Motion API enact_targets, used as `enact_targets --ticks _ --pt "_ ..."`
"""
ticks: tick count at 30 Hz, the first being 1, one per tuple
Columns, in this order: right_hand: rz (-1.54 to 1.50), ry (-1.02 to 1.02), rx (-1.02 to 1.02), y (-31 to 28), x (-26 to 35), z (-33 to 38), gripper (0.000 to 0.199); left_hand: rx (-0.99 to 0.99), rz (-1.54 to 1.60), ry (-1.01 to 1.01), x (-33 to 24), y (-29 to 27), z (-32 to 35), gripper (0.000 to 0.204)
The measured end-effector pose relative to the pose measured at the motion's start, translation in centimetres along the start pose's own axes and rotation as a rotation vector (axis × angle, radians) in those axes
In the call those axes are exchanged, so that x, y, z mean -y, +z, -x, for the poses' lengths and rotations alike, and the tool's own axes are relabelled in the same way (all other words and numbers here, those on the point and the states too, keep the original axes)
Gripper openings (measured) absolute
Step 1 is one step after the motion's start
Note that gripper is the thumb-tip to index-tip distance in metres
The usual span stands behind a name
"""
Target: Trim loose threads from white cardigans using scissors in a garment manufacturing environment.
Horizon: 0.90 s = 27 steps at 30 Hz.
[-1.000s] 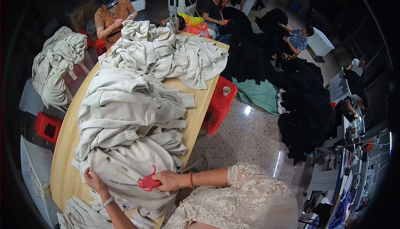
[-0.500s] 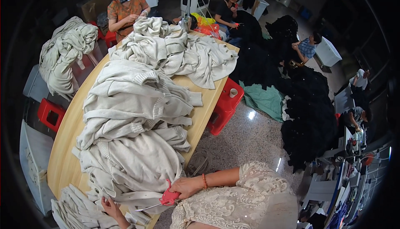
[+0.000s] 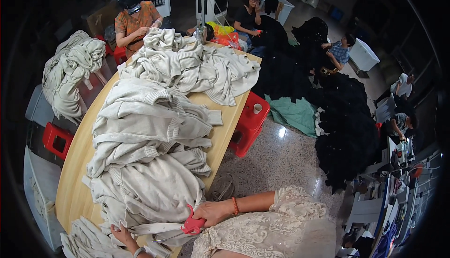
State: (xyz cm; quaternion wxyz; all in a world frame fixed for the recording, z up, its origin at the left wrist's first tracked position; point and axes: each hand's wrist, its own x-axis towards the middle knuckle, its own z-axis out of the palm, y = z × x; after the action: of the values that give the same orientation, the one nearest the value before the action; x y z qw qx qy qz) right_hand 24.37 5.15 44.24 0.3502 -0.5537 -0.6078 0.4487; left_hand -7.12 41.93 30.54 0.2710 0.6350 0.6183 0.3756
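My right hand (image 3: 212,213), a beaded bracelet at its wrist, is closed around red-handled scissors (image 3: 193,222) beside the table's near edge. Their blades are mostly lost to view against the pale cloth. At the near left, my left hand (image 3: 123,235) pinches the edge of a cream knitted cardigan (image 3: 154,190). A pale band of that cardigan stretches from the left fingers toward the scissors. Small dark buttons show along its left edge. Another cream knit (image 3: 89,239) lies beside and below my left hand.
More cream cardigans (image 3: 140,112) are heaped along the wooden table (image 3: 70,187). Red stools (image 3: 248,126) stand on both sides. A person in an orange patterned shirt (image 3: 138,23) works at the far end. Dark garments (image 3: 347,131) cover the floor to the right, near other seated people.
My left hand has moved slightly and closed on the cardigan's edge. The scissors have turned in my right hand. The whole view has shifted a little.
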Motion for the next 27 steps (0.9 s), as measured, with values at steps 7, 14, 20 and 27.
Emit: enact_targets --ticks 7,14,20,27 --pt "0.006 0.058 -0.059 -1.2 0.4 0.9 0.018 0.262 0.526 -0.65 -5.2 -0.5 2.4 0.047" --pt "0.052 -0.012 0.009 -1.5 0.6 0.2 0.024 0.32 0.689 -0.715 0.3 -0.9 1.5 0.047" --pt "0.044 -0.018 0.02 -1.5 0.5 0.2 0.025 0.419 0.801 -0.778 2.3 -2.0 1.3 0.036" --pt "0.051 0.092 0.077 -2.4 2.9 0.4 0.03 0.403 0.815 -0.682 -0.7 -2.0 2.5 0.026"
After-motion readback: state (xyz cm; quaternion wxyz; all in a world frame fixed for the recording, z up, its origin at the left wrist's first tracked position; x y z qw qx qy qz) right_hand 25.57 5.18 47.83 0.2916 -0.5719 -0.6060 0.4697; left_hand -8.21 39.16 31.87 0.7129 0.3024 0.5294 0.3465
